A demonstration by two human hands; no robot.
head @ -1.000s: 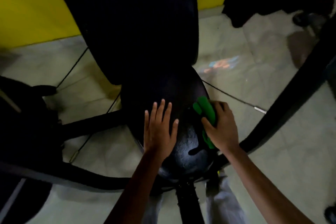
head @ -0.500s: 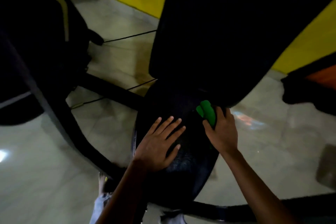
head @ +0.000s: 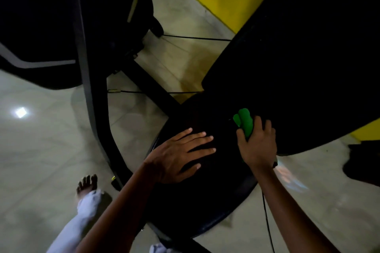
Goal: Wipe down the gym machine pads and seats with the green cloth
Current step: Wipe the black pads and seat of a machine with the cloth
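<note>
The black back pad (head: 298,57) now fills the upper right, the view having swung left. On the black seat (head: 195,201), the left hand (head: 178,156) still lies flat, fingers straight. The right hand (head: 258,146) keeps its fingers clenched around the green cloth (head: 244,121) at the seat's rear.

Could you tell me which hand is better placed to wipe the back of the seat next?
The right hand: it grips the green cloth at the seat's rear edge. The left hand lies flat, holding nothing.
</note>
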